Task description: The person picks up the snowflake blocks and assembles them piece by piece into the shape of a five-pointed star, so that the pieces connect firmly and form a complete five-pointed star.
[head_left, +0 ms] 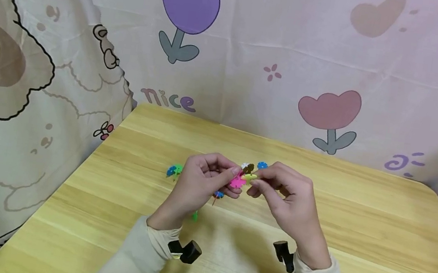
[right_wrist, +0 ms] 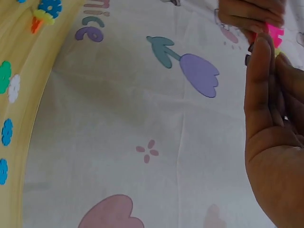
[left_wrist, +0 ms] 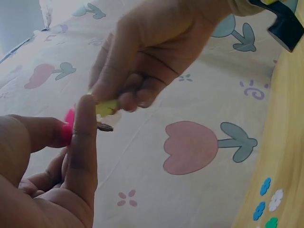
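Note:
Above the table, my left hand (head_left: 202, 182) pinches a pink notched plastic snowflake disc (head_left: 237, 182) between thumb and fingers. My right hand (head_left: 287, 201) pinches a yellow snowflake disc (head_left: 248, 177) whose edge meets the pink one; whether the two are slotted together cannot be told. Beside them a brown disc (head_left: 248, 168) sticks up, and in the left wrist view its dark edge (left_wrist: 105, 127) shows just under the yellow disc. Fingers hide part of the pink disc (right_wrist: 275, 35) in the right wrist view.
On the wooden table (head_left: 378, 222) lie blue and green discs (head_left: 175, 170) left of the hands. A blue disc (head_left: 262, 165) and a white disc (right_wrist: 14, 88) lie behind them. A green piece (head_left: 194, 216) lies nearer the front. Printed cloth (head_left: 249, 99) hangs along the back and left edges.

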Motion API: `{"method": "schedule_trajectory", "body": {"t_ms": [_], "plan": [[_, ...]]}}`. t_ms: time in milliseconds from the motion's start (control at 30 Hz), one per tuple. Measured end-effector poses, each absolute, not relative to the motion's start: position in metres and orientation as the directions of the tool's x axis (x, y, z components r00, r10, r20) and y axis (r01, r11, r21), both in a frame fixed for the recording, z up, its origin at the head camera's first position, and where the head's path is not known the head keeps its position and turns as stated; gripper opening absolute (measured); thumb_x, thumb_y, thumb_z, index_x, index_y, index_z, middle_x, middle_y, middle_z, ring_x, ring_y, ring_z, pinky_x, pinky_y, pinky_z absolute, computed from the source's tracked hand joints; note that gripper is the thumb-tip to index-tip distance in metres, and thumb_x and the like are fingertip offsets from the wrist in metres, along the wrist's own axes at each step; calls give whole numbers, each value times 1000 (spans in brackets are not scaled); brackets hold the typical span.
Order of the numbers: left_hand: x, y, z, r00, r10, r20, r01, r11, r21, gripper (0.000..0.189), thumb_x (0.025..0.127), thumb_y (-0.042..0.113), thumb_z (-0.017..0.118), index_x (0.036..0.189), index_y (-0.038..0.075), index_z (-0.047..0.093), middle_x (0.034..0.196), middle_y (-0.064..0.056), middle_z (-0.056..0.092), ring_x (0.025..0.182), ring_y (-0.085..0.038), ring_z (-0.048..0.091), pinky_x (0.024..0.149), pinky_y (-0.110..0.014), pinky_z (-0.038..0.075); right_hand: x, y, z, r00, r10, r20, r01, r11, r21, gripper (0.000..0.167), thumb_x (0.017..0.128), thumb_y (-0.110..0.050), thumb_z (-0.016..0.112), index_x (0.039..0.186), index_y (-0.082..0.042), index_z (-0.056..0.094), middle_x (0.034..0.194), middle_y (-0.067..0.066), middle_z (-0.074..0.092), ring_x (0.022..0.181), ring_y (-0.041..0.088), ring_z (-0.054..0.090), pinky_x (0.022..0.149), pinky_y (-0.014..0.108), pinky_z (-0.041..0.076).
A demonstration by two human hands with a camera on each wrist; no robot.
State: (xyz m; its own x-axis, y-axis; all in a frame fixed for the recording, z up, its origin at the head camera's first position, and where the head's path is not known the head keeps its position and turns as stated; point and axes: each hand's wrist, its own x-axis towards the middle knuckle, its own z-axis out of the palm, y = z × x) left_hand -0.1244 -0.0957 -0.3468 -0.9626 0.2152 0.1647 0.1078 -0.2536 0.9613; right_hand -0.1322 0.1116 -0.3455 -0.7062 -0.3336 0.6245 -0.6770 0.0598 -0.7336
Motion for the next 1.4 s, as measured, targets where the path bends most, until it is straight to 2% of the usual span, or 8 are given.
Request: {"method": "schedule_trajectory", "body": {"t_ms": [200,467,700,867,1033,1133,1300,1400], "plan": [[-124,-92,-348,-978,170,122,79,-241,967,18,102,5,65,112,-10,66,90,-19,68,70,-23,75,72,-42,64,-131,116,-342,-721,-344,602,-629,-41,-776,25,92,23,60,111,10,70,94,19,72,78,22,74,73,35,63],[-123,-91,-347,-975,140,171,130,-265,955,21,104,8,63,121,-5,63,95,-19,67,72,-25,75,73,-44,64,-130,116,-342,-755,-322,572,-588,-56,-807,17,94,20,60,107,10,65,92,21,71,81,24,74,76,37,63],[-123,-90,-346,-965,184,188,139,-253,958,20,103,6,63,117,-9,66,97,-23,67,73,-24,75,75,-44,64,-129,116,-343,-793,-286,538,-535,-98,-839,14,95,18,60,107,11,62,92,24,70,80,26,75,77,42,63],[-123,-91,-347,-949,229,216,170,-205,964,25,105,11,61,107,-12,71,89,-25,70,71,-23,74,72,-45,64,-129,115,-343,-801,-261,539,-530,-111,-841,13,94,19,60,106,13,62,91,25,69,79,26,75,77,43,63],[-123,-91,-346,-935,278,220,166,-206,964,35,108,17,59,99,-14,71,85,-29,69,69,-22,74,70,-46,64,-130,115,-341,-784,-273,558,-552,-106,-827,15,94,20,60,107,12,63,92,24,69,81,25,75,79,40,63],[-123,-90,-346,-932,292,216,154,-223,963,36,108,17,58,101,-16,69,87,-30,69,71,-21,74,71,-45,64,-131,114,-341,-751,-289,593,-590,-107,-800,19,93,21,60,107,11,65,93,23,70,83,24,74,79,38,63],[-122,-90,-347,-931,298,210,139,-242,960,30,108,14,58,107,-14,68,91,-25,71,73,-22,74,73,-43,64,-134,116,-344,-678,-308,667,-678,-90,-730,22,89,23,63,102,7,72,97,18,70,86,23,72,77,32,62],[-122,-89,-349,-929,307,206,130,-251,959,30,109,16,56,113,-12,68,98,-27,72,76,-23,75,75,-44,64,-134,117,-346,-670,-306,677,-702,-36,-711,24,86,22,68,98,3,75,97,13,69,88,22,68,78,27,61]]}}
